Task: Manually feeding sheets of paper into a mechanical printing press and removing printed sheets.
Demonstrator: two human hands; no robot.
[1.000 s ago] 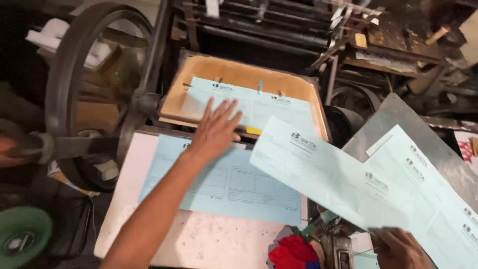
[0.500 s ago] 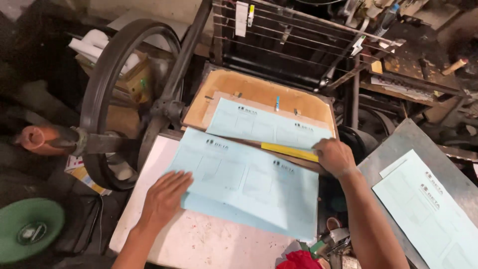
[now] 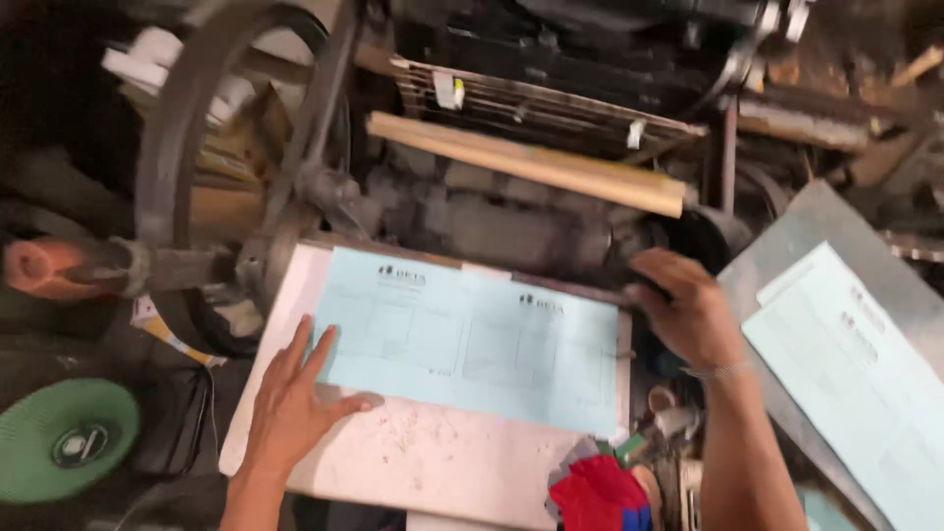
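I see my left hand (image 3: 295,408) in the lower left of the frame, laid flat on the pale feed board (image 3: 423,462), fingers spread apart and gripping nothing. Its thumb and fingertips touch the lower left edge of the light blue printed sheet (image 3: 472,344), which lies flat on the board in the middle of the frame, its far edge along the board's upper rim.

My right hand (image 3: 688,315) sits right of centre, just beside the sheet's upper right corner. Its fingers are curled downward toward the dark machine parts there; the blur keeps me from telling whether they clamp on anything.

Above the sheet, a long tan bar (image 3: 526,162) slants across the upper middle, with a dark metal grille (image 3: 551,103) behind it. A large dark flywheel (image 3: 187,167) fills the upper left. At the right edge, 1 stack of blue sheets (image 3: 865,383) rests on a grey metal tray (image 3: 806,226). A green disc (image 3: 64,438) lies at the lower left, and a red cloth (image 3: 600,492) sits at the bottom centre.
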